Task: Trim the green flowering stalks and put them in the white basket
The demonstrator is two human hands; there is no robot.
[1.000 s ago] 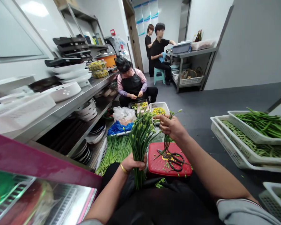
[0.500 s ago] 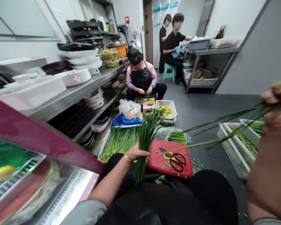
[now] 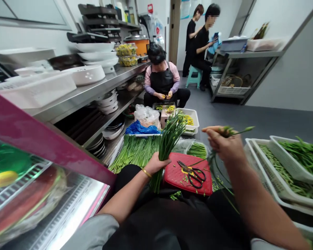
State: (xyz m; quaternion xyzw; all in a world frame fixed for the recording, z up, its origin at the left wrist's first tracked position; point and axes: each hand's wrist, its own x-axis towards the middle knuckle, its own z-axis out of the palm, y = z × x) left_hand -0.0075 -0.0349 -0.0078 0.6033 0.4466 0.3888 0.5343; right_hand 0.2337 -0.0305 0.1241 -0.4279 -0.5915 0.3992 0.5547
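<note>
My left hand (image 3: 158, 164) is wrapped round a thick upright bundle of green stems (image 3: 169, 139) with small buds at the top. To the right, my right hand (image 3: 223, 140) is closed on a few loose stems (image 3: 219, 170), whose ends hang down below it. Between and below the hands lies a red board (image 3: 181, 182), with black-handled scissors (image 3: 195, 173) and small green bits on top. More long green stems (image 3: 135, 152) fill a white tray behind my left hand.
White baskets of green vegetables (image 3: 299, 156) stand on the floor at right. A metal shelf (image 3: 94, 93) with dishes runs along the left. Ahead, a seated person (image 3: 161, 80) handles yellow flowers beside a white basket (image 3: 195, 121). Two people are farther back.
My right hand has come in from the far right toward the board, the stems in it now hanging down. My left hand still holds the bundle. A person at the back has raised a blue cloth.
</note>
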